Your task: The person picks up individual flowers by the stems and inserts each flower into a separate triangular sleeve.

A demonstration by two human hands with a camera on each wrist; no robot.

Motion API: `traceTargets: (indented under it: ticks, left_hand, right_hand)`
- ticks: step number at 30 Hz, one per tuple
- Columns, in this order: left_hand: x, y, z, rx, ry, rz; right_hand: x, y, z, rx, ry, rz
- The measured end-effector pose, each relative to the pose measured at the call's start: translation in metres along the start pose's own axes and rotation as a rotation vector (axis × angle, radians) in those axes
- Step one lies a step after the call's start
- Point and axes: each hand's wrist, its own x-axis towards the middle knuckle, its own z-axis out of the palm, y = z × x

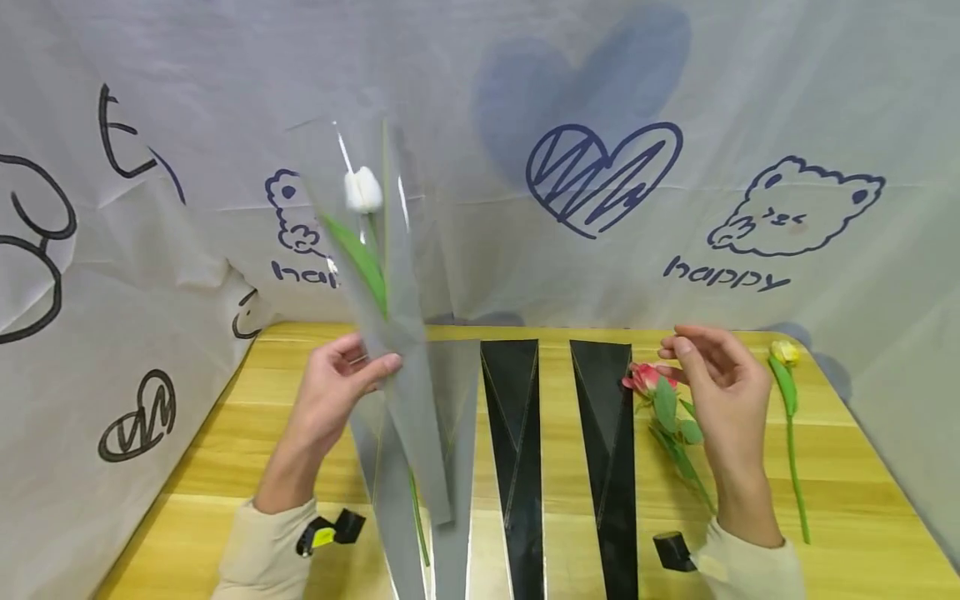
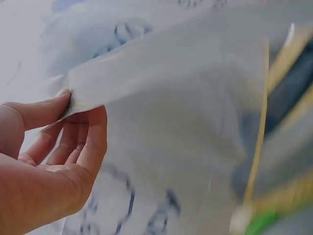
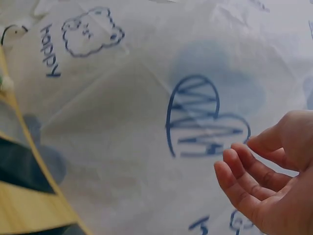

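My left hand (image 1: 333, 392) pinches a grey, part-transparent flower sleeve (image 1: 412, 400) between thumb and fingers, holding it upright and slightly tilted above the table. Inside the sleeve is a white tulip (image 1: 363, 190) with a green leaf; its stem sticks out below. In the left wrist view the thumb presses the sleeve's edge against the fingers, and the tulip shows blurred at the bottom. Raised on the right, my right hand (image 1: 727, 383) has its fingers loosely bent and nothing in them. From the head view it partly overlaps a pink rose (image 1: 665, 404) lying on the table.
On the wooden table (image 1: 840, 467) lie more grey sleeves (image 1: 457, 467) under the held one, then two black sleeves (image 1: 517, 433) side by side. A yellow tulip (image 1: 786, 354) lies at the right. White cloth (image 1: 465, 233) with drawings hangs behind and along the sides.
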Motion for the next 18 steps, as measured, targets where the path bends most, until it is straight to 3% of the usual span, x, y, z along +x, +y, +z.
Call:
traceTargets:
  ticks: [2,4,8,13,18]
  left_hand:
    - [-0.004,-0.001,-0.028,-0.004,0.002,-0.053]
    - [-0.008,-0.007,-0.053,0.051,0.002,-0.103]
    - [-0.023,-0.036,-0.091,0.176,-0.004,-0.23]
    - [-0.04,-0.072,-0.118,0.196,-0.01,-0.381]
    - [-0.044,-0.088,-0.137,0.232,0.023,-0.465]
  right_hand:
    - [0.0,0.007,-0.006,0.003,0.024,0.047]
    - [0.0,0.013,-0.01,-0.005,0.044,0.092]
    - [0.004,0.025,-0.02,-0.011,0.068,0.193]
    - [0.005,0.035,-0.029,-0.033,0.077,0.282]
    - [0.005,0.04,-0.035,-0.069,0.062,0.314]
